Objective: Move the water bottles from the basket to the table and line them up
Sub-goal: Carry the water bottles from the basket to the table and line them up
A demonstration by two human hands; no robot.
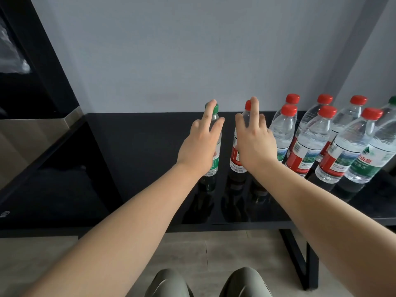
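On the glossy black table (pixel 139 146) a green-capped water bottle (pixel 215 162) and a red-capped water bottle (pixel 234 157) stand upright side by side, a small gap between them. My left hand (pixel 200 142) is up against the near side of the green-capped one, fingers straight, index tip by the cap. My right hand (pixel 255 144) lies likewise in front of the red-capped one, fingers extended. Whether the palms touch the bottles is hidden. Several more bottles (pixel 308 138) stand in two rows to the right. No basket is in view.
A dark cabinet (pixel 25 82) with a metal-edged ledge rises at the left. A grey wall backs the table. The table's black leg (pixel 297 254) stands on the tiled floor at lower right, and my knees (pixel 169 284) show at the bottom edge.
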